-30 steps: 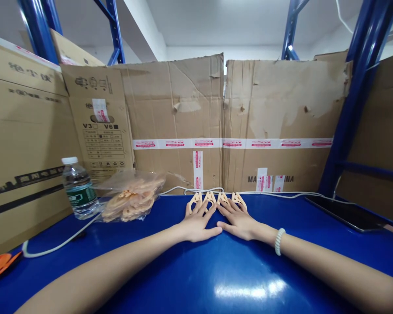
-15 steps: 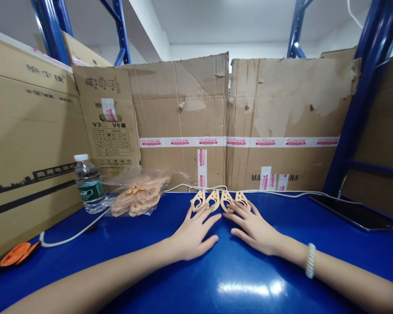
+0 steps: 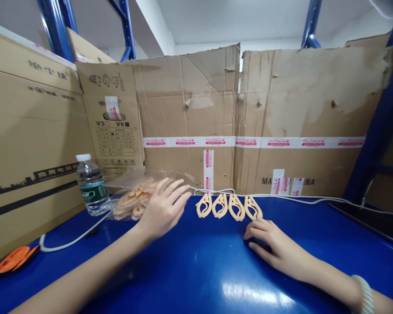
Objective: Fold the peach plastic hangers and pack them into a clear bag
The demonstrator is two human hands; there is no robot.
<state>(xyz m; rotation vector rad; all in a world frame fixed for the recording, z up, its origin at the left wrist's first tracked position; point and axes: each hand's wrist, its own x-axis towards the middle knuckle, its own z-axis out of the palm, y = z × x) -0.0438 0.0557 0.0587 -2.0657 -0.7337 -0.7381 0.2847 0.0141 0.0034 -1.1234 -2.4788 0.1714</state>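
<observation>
Bright overall; I read light from above. White glare on the counter [image 3: 196, 266], well off its far edge. Soft shadow on the left carton [image 3: 26, 135]. Wide-angle lean on the right post [image 3: 381, 117]. Left hand [image 3: 163, 212] slightly blurred.

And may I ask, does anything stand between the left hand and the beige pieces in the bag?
Yes, the clear plastic bag itself: it wraps around the beige pieces. I see no other object between the left hand and the bag; they overlap in this view, so I cannot tell whether they touch.
</observation>
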